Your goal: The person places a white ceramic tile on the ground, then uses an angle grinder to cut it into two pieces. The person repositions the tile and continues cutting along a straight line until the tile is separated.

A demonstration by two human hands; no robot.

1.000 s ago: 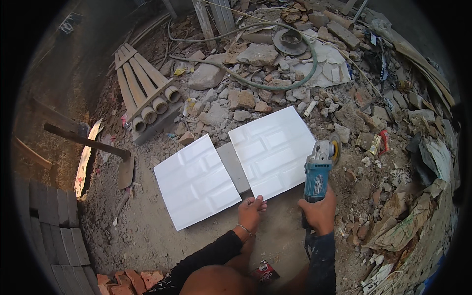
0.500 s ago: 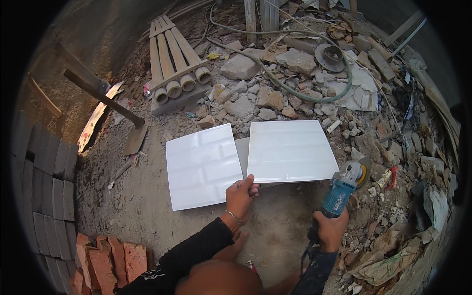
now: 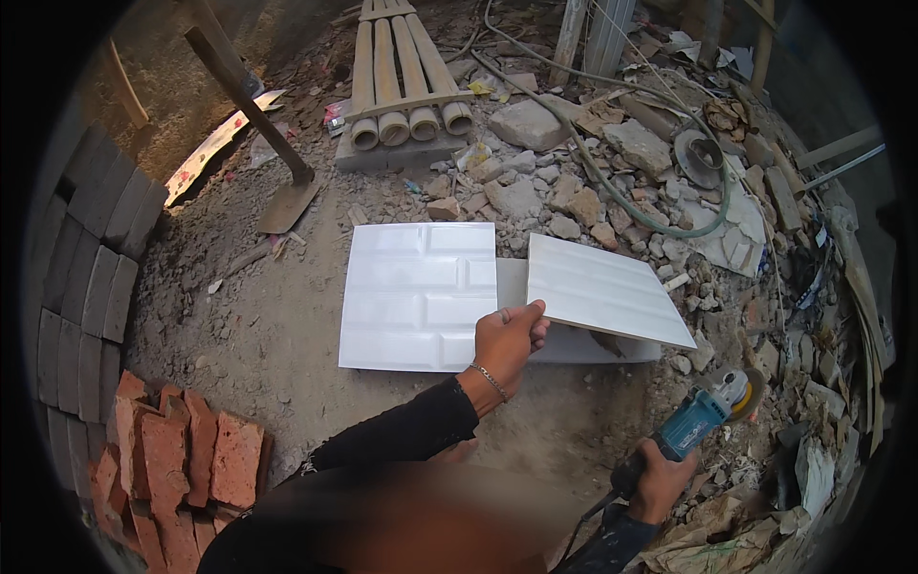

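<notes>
My left hand [image 3: 510,346] pinches the near left corner of a white tile [image 3: 612,285]. That tile is tilted, its left side raised above a pale flat piece [image 3: 513,279] lying beneath it. Left of it lies another white tile [image 3: 419,297] with a raised brick pattern; my left fingers are near its right edge. My right hand [image 3: 662,478] is closed round the body of a blue-green angle grinder [image 3: 696,421]. The grinder's disc points to the far right, apart from the tiles, and a dark cord trails back below my wrist.
Broken concrete rubble [image 3: 535,196] and a green hose [image 3: 612,182] spread beyond the tiles. Bamboo poles [image 3: 411,77] rest on a block at the back, beside a hoe [image 3: 287,206]. Red bricks [image 3: 167,459] and stacked grey blocks [image 3: 91,258] line the left; torn sacks [image 3: 727,531] lie lower right.
The right-hand tile has been raised and tilted by my left hand. The angle grinder has moved away from that tile, to the right and nearer me. The whole view has shifted.
</notes>
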